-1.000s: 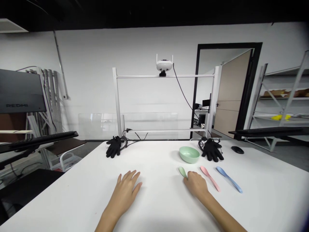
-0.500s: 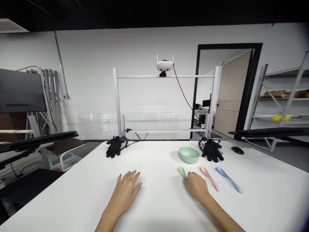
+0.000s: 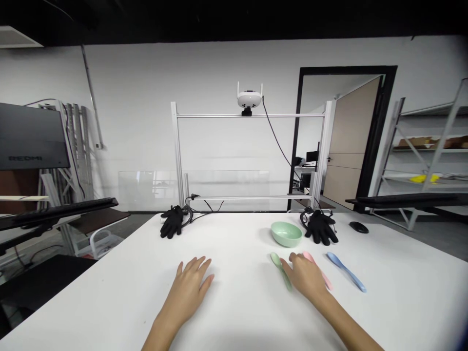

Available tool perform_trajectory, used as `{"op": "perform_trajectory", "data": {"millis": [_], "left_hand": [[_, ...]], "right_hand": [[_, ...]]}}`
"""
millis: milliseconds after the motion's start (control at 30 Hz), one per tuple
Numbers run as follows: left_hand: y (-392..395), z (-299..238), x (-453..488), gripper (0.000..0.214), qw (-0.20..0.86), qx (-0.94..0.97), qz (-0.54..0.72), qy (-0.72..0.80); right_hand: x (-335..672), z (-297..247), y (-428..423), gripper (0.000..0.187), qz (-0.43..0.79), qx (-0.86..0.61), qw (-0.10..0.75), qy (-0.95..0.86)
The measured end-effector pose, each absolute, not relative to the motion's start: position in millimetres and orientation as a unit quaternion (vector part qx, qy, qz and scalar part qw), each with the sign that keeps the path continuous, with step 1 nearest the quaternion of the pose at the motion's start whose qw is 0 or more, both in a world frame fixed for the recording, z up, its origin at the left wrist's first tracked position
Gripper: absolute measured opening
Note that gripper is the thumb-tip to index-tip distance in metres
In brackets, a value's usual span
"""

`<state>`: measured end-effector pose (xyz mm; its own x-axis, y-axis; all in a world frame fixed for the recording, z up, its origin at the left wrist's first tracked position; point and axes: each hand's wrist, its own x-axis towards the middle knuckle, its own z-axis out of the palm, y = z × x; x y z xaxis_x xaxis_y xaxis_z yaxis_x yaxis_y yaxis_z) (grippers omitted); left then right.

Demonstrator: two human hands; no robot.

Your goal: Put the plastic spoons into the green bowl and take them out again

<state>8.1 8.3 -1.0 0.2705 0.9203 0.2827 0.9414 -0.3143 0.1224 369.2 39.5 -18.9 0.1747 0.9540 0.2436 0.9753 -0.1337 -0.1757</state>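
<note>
White tabletop (image 3: pixel 234 304) before me: my left hand (image 3: pixel 188 287) lies open and empty, my right hand (image 3: pixel 305 278), also open, rests holding nothing between a green spoon (image 3: pixel 281 270) and a pink spoon (image 3: pixel 322 279).

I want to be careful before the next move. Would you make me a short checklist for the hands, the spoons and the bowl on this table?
1. The left hand lies flat on the white table, holding nothing: ok.
2. The right hand is off the pink spoon: not ok, it covers the spoon's middle.
3. The right hand is apart from the green spoon: cannot tell, they look very close.
4. The blue spoon is uncovered and apart from both hands: ok.
5. The green bowl stands upright, with no hand on it: ok.
</note>
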Motion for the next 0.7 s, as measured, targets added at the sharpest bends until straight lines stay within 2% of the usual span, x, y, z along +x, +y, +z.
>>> {"op": "perform_trajectory", "data": {"millis": [333, 700], "left_hand": [[10, 3, 8, 0.051, 0.040, -0.792, -0.148, -0.591], [11, 6, 6, 0.052, 0.041, -0.786, -0.138, -0.601]], "right_hand": [[423, 2, 42, 0.057, -0.099, -0.704, 0.240, -0.661], [448, -17, 44, 0.060, -0.099, -0.725, 0.183, -0.656]]}}
